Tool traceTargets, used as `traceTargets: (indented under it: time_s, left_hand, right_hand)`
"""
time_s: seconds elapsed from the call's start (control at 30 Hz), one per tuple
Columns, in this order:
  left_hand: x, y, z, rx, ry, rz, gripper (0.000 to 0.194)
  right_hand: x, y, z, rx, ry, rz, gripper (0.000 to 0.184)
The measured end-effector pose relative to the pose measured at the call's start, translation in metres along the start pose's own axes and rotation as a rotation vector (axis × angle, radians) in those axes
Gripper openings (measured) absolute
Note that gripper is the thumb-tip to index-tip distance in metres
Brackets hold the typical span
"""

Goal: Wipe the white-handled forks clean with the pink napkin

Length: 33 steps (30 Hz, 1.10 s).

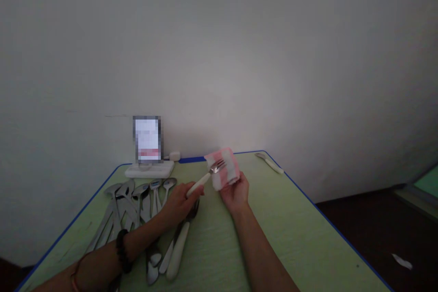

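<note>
On my feed, the fork w/ slim cream handle and shiny metal head point(205, 178) sits just below frame ctr. Its long axis runs lower L to upper R, tines over the pink-and-white striped fabric cloth point(230, 175); can't tell if they touch it. The left hand point(179, 200) is closed on the handle; the right hand point(238, 195), nearer the tines, holds the cloth from below, some fingers hidden.

Handle looks smooth, prob. plastic; cloth looks soft, w/ a slightly ragged edge. Just below the left hand lies a thick cream-handled utensil w/ dark-looking head point(178, 251). Lower L of frame: a heap of silver metal spoons point(138, 205), round bowls, flat handles, partly behind the forearm. R of ctr, near the far corner, a curved cream-handled utensil point(272, 163) lies apart. All on a pale green, blue-edged table point(277, 232), faintly streaked.
</note>
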<state>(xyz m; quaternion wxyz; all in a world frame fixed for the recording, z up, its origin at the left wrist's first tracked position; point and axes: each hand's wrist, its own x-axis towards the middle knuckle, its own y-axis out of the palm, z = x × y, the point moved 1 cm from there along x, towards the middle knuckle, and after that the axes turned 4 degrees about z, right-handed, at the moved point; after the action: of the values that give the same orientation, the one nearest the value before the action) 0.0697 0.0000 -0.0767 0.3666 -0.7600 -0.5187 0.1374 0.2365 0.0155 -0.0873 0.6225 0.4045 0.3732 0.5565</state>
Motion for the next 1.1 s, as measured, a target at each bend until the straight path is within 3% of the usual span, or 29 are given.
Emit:
traceTargets:
  time_s: [0.1,0.2,0.33,0.53,0.63,0.77,1.0,1.1]
  left_hand:
    - [0.000,0.000,0.000,0.008,-0.003,0.010,0.043]
    - [-0.002,0.000,-0.001,0.130,0.071,0.036,0.042]
    - [-0.005,0.001,-0.001,0.286,0.186,0.074,0.039]
    - [-0.007,0.001,-0.004,0.301,0.252,0.092,0.039]
    - [-0.007,0.002,-0.007,0.256,0.253,0.092,0.039]
    - [-0.009,0.003,-0.008,0.108,0.162,0.081,0.038]
    - [-0.005,0.001,-0.004,-0.137,0.009,-0.001,0.036]
    - [-0.003,0.000,-0.005,-0.167,-0.053,-0.077,0.030]
  right_hand:
    - [0.000,0.001,-0.005,-0.135,-0.004,0.110,0.008]
    - [0.001,-0.001,-0.011,-0.321,-0.039,0.174,0.022]
    - [0.004,-0.010,-0.015,-0.516,-0.105,0.108,0.027]
    - [0.007,-0.016,-0.015,-0.622,-0.179,0.058,0.027]
    - [0.006,-0.016,-0.015,-0.613,-0.179,-0.008,0.031]
    - [0.004,-0.011,-0.013,-0.513,-0.064,-0.069,0.037]
    - [-0.001,0.001,-0.012,-0.301,0.078,0.006,0.029]
    - [-0.005,0.005,-0.011,-0.224,0.112,0.058,0.043]
